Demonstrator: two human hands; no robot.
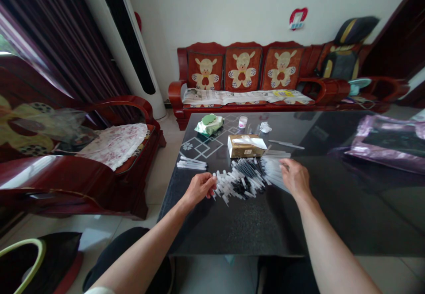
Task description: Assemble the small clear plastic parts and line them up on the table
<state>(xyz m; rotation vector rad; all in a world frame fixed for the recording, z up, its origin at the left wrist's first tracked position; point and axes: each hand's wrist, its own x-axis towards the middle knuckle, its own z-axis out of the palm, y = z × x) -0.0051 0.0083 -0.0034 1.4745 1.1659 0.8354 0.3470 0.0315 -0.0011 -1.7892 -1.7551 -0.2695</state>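
My left hand (200, 185) is closed at the left edge of a pile of white pen caps (224, 182), thumb and fingers together. Whatever it may hold is too small to make out. On the right, my right hand (296, 177) pinches at the ends of a spread of clear pen barrels (272, 172), its fingertips on one of them. Between the hands lie dark pen refills (246, 168), with some black pieces (239, 187) among the caps. Several white pens (191, 164) lie side by side beyond my left hand.
Behind the pile stands a tissue box (246, 147). Farther back on the dark table (239, 236) are a wipes pack (210, 125), a small cup (242, 121) and a crumpled tissue (265, 127). A purple plastic bag (361, 141) lies at right. Wooden sofas surround the table.
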